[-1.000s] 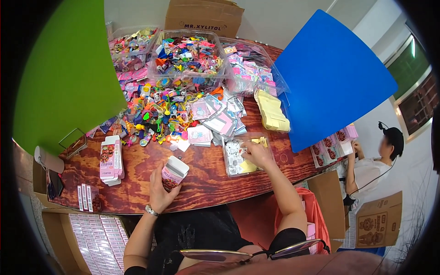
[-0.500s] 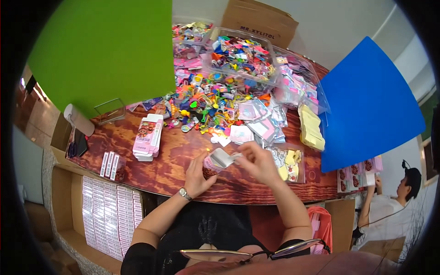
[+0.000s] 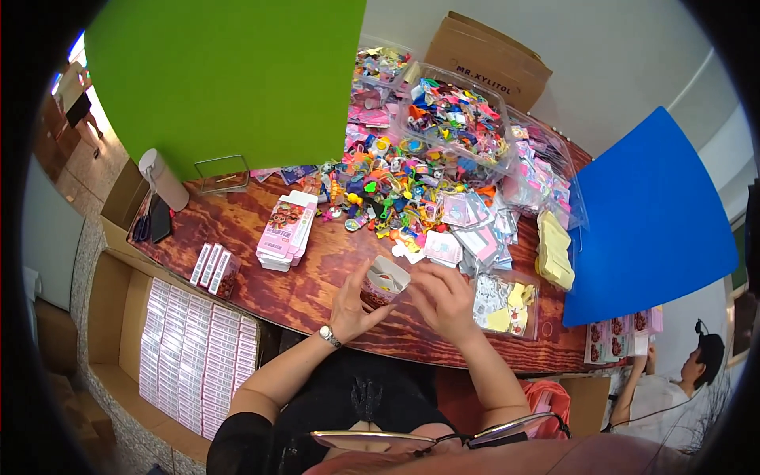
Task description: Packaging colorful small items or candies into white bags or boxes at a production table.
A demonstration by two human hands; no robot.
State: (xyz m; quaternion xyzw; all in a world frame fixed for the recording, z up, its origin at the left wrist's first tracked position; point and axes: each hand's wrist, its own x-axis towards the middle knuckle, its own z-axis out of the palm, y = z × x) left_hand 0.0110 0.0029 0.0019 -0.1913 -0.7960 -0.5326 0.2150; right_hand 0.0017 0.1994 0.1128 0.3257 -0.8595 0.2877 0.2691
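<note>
My left hand (image 3: 353,307) is wrapped round a small pink printed carton (image 3: 377,298), its top end open toward me. Pale and yellowish bits show inside the opening. At the carton's right edge, the bent fingers of my right hand (image 3: 443,299) press against its rim; the fingertips are partly hidden. Beyond the carton spreads a heap of small colourful plastic toys (image 3: 396,186), with flat pink and silver packets (image 3: 475,229) to its right. A shallow clear tray (image 3: 507,305) of white and yellow pieces lies beside my right hand.
A stack of flat pink cartons (image 3: 283,231) and several filled cartons (image 3: 214,271) stand at left. Below them sits a large box of packed cartons (image 3: 198,356). Green (image 3: 222,87) and blue panels (image 3: 653,222) flank the table. A co-worker (image 3: 673,388) is at far right.
The view has shifted, so the table appears further right and lower. My right hand has moved in against the carton's rim; the pale piece seen at its fingertips no longer shows there.
</note>
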